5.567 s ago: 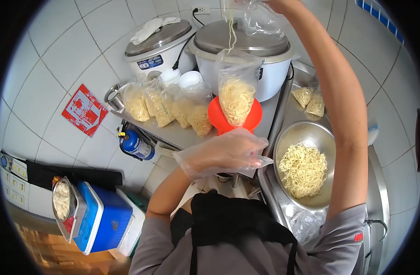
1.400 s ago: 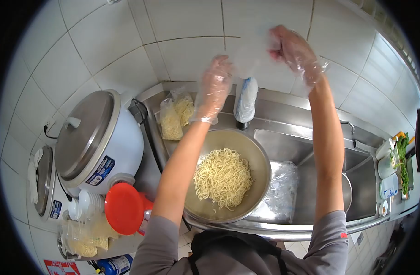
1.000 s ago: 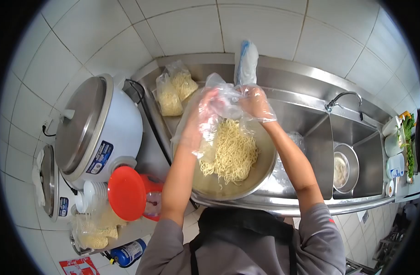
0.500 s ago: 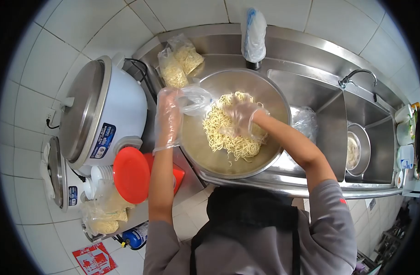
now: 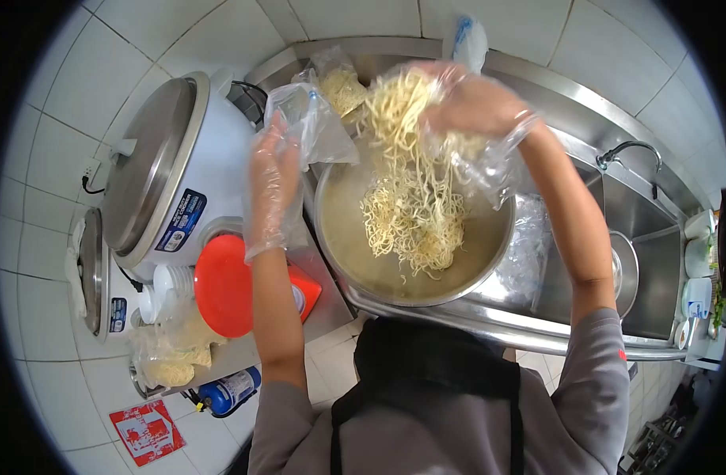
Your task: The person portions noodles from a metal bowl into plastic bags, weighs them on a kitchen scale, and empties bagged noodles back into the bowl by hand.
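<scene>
My left hand, in a clear plastic glove, pinches a clear plastic bag at the left rim of a large steel bowl. Above the bowl's far side, my gloved right hand grips a bunch of yellow noodles, and loose strands hang from it. The hanging strands reach down to the pile of noodles in the bowl. Motion blurs the right hand's fingers a little. Behind the clear bag stands a bag of noodles, partly hidden.
Rice cookers stand on the left, with a red plate and bagged noodles nearby. To the right are steel sinks with a faucet. Crumpled clear plastic lies beside the bowl. A plastic-wrapped object stands behind.
My right hand has risen from the pile, lifting a bunch of noodles up and away from me. My left hand has shifted slightly left and down, still with the clear bag.
</scene>
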